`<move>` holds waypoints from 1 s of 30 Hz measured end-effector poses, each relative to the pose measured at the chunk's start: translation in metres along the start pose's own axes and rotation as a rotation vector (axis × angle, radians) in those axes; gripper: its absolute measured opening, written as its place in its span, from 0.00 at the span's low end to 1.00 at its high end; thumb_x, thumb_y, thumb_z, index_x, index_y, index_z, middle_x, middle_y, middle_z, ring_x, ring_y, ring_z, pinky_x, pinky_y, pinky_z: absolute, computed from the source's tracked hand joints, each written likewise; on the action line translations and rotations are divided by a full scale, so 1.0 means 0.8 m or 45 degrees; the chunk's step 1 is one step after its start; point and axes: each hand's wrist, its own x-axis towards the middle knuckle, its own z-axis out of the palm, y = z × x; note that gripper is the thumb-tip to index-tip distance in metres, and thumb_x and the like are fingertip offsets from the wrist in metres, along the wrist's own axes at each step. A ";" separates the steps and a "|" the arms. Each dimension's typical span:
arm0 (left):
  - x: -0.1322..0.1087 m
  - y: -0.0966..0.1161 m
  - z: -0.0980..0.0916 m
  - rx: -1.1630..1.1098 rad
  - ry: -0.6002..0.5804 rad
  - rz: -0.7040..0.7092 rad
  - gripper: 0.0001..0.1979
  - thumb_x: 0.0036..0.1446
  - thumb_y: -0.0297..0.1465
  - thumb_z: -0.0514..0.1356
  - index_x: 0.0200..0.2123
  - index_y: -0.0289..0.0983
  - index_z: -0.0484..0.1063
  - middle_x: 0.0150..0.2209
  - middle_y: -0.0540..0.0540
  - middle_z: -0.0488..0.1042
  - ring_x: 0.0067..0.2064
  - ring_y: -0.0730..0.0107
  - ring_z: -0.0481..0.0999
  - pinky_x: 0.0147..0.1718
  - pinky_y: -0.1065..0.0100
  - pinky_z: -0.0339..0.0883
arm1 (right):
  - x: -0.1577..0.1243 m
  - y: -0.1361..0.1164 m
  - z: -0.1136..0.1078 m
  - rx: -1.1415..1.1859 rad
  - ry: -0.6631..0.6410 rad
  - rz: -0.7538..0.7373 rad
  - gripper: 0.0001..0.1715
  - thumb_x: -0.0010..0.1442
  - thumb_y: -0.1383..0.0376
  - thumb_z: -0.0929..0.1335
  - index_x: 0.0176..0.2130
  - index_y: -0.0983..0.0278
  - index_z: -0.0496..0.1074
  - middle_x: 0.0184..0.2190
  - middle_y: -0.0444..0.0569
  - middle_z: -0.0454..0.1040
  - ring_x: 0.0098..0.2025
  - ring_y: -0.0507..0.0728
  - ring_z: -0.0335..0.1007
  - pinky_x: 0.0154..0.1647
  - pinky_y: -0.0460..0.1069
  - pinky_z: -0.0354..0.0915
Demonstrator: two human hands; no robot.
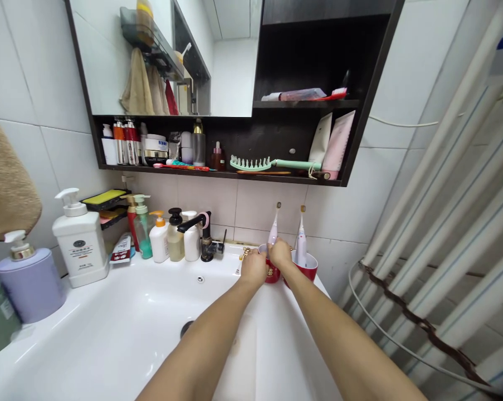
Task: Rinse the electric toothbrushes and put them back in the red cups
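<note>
Two red cups stand on the right rear rim of the white sink. My left hand (253, 268) is closed against the left side of the nearer red cup (272, 273). My right hand (281, 253) has its fingers closed around the lower part of a pale electric toothbrush (274, 227), which stands upright in that cup. Just to the right, the second red cup (311, 268) holds another upright electric toothbrush (301, 242). My right wrist covers part of this second cup.
A black faucet (206, 239) rises behind the sink (109, 334), with several pump bottles to its left. Above hangs a dark cabinet (251, 175) holding a green hairbrush (295, 164) and tubes. Pipes and a cable (355, 289) run along the right.
</note>
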 end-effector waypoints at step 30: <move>-0.140 0.028 -0.161 -2.218 -0.128 -0.197 0.25 0.41 0.50 0.43 0.16 0.32 0.59 0.09 0.53 0.56 0.12 0.83 0.53 0.13 0.77 0.40 | -0.194 -0.095 -0.117 1.548 -0.141 -0.160 0.22 0.48 0.52 0.55 0.16 0.64 0.58 0.10 0.36 0.53 0.09 0.44 0.46 0.10 0.42 0.46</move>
